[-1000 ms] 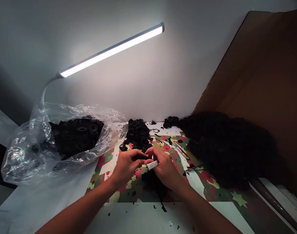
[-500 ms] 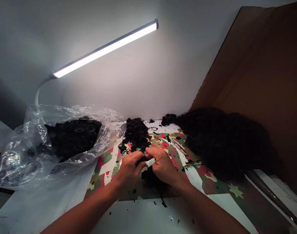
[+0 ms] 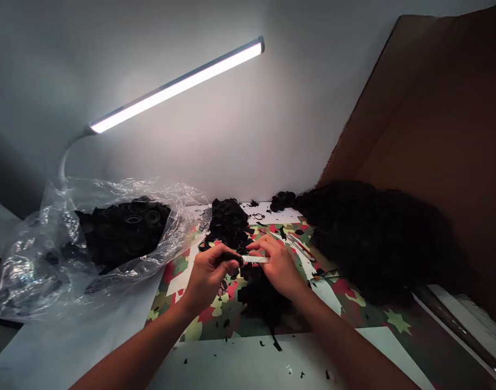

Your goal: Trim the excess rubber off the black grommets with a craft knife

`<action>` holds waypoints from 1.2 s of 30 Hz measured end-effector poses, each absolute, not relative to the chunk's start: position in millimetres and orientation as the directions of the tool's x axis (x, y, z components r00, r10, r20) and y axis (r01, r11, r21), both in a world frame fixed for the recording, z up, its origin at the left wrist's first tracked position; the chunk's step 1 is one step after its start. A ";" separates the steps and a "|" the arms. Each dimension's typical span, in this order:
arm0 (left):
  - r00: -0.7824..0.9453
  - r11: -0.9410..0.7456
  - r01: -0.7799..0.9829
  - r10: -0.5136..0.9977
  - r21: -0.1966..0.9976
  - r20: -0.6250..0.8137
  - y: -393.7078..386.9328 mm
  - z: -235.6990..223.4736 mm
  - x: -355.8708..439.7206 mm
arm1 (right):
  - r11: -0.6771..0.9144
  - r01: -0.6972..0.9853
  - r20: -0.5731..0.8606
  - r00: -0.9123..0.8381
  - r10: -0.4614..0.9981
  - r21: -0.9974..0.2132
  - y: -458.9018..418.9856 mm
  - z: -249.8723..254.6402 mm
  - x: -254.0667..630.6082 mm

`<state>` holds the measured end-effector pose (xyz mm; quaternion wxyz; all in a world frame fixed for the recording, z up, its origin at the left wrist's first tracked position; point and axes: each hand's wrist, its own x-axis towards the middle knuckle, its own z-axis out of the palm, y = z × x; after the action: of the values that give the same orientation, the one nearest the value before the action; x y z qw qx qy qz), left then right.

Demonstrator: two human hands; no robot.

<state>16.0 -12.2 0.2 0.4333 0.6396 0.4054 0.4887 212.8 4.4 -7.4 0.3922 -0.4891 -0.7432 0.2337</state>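
Observation:
My left hand (image 3: 207,273) pinches a small black rubber piece (image 3: 234,257) between thumb and fingers. Its exact shape is mostly hidden by the fingers. In my right hand (image 3: 275,264) is a slim white stick-like tool (image 3: 255,259), its left end touching or very close to the black piece; I cannot tell what kind of tool it is. Beneath my hands lies a heap of black pieces (image 3: 262,295) on the patterned sheet (image 3: 207,317). Just beyond them is a pile of black scraps (image 3: 229,219).
On the left sits a clear plastic bag (image 3: 32,271) with black rubber rings (image 3: 131,219). A large black heap (image 3: 386,244) leans by a cardboard panel (image 3: 426,108) at right. Red-handled tweezers-like tool (image 3: 300,246) lies near it. A lit lamp (image 3: 178,84) hangs above.
My hands have drawn slightly apart and my right fingers have loosened from a fist. The white tool has turned from slanted to nearly level.

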 end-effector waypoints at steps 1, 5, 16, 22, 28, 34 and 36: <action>0.193 -0.268 0.078 0.949 0.960 0.249 -10.8 -1.6 15.7 | 0.417 0.526 0.380 -0.183 0.907 -0.742 2.4 -4.7 213.0; 0.203 -0.228 0.112 0.958 0.967 0.202 -10.8 -5.7 18.4 | 0.437 0.429 0.407 -0.166 0.898 -0.790 -5.2 6.4 215.6; 0.290 -0.500 0.412 0.865 0.762 0.410 -19.8 -2.3 28.9 | 0.544 0.351 0.485 -0.247 0.839 -0.762 -23.1 8.3 199.1; 0.192 -0.323 0.544 0.947 0.775 0.260 -8.2 -9.0 21.2 | 0.799 0.455 0.784 -0.289 0.550 -0.393 -43.2 12.4 190.7; 0.168 -0.165 0.010 0.973 0.986 0.161 3.1 -5.6 13.8 | 0.522 0.476 0.515 -0.159 0.842 -0.708 -25.5 7.0 202.5; 0.186 -0.140 -0.152 0.968 0.978 0.167 -5.1 -4.8 18.4 | 0.305 0.364 0.275 -0.134 0.952 -0.880 -9.0 3.3 210.4; 0.186 -0.186 -0.063 0.963 0.981 0.194 -7.1 -6.5 18.1 | 0.256 0.282 0.210 -0.184 0.960 -0.925 -14.7 6.2 205.9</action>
<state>18.1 -7.1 -6.5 0.5066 0.5800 0.3880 0.5064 205.9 -14.7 6.2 0.4341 -0.4683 -0.6631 0.3905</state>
